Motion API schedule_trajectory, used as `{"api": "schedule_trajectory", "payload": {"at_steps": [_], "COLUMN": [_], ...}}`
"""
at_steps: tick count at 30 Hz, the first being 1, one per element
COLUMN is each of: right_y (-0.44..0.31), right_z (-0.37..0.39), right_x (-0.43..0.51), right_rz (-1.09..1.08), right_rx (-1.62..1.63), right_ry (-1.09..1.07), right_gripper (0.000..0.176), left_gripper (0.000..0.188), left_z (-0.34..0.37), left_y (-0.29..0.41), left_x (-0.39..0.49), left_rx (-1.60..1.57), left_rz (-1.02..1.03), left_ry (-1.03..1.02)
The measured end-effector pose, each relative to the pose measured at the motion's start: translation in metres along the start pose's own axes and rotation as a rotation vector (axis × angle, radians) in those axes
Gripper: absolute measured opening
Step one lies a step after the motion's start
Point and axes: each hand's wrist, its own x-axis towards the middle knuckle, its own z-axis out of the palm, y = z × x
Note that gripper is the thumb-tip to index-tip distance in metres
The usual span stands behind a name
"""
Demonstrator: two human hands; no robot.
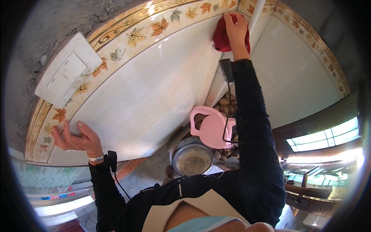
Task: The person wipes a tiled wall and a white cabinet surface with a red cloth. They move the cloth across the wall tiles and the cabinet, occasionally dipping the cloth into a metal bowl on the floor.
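Near the top, my right hand [236,30] presses a dark red cloth [221,36] against the tiled wall [150,75], close to the corner beside a white pipe [257,13]. The cloth is bunched under my fingers. My left hand [78,136] is at the lower left with its fingers spread and nothing held, by the leaf-patterned border tiles [134,36]. A white double light switch [67,71] is on the wall above that hand.
Below the corner, a pink plastic stool [214,130] stands among potato-like roots [224,102]. A metal basin [192,159] is near my body. To the right is a wooden door [307,190] with a handle and glass panes. Black cables hang from both wrists.
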Motion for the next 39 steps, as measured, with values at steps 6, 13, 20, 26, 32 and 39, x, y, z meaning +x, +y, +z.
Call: {"api": "schedule_trajectory", "payload": {"at_steps": [6, 13, 20, 26, 32, 39], "right_y": [0.006, 0.007, 0.015, -0.050, -0.159, -0.198], "right_z": [-0.009, -0.014, -0.002, 0.027, 0.027, -0.004], "right_x": [0.016, 0.033, 0.028, -0.024, -0.174, -0.344], "right_rz": [0.015, 0.090, -0.012, -0.129, -0.410, 0.797], "right_rx": [-0.097, -0.191, -0.491, 0.054, 0.413, 0.814], "right_ry": [-0.142, -0.251, -0.091, 0.220, -0.405, -0.876], "right_gripper": [0.030, 0.031, 0.025, 0.014, 0.010, 0.007], "left_gripper": [0.034, 0.033, 0.035, 0.035, 0.034, 0.033], "left_z": [0.001, 0.000, 0.002, 0.001, 0.001, -0.020], "left_y": [-0.002, 0.001, -0.003, -0.006, 0.000, -0.017], "left_x": [0.001, 0.002, -0.002, -0.006, -0.007, -0.020], "left_rx": [0.015, 0.009, -0.024, 0.006, -0.030, -0.252], "left_rz": [0.016, -0.004, 0.003, -0.029, -0.062, -0.061], "left_ry": [-0.003, -0.014, -0.011, -0.021, -0.031, -0.259]}}
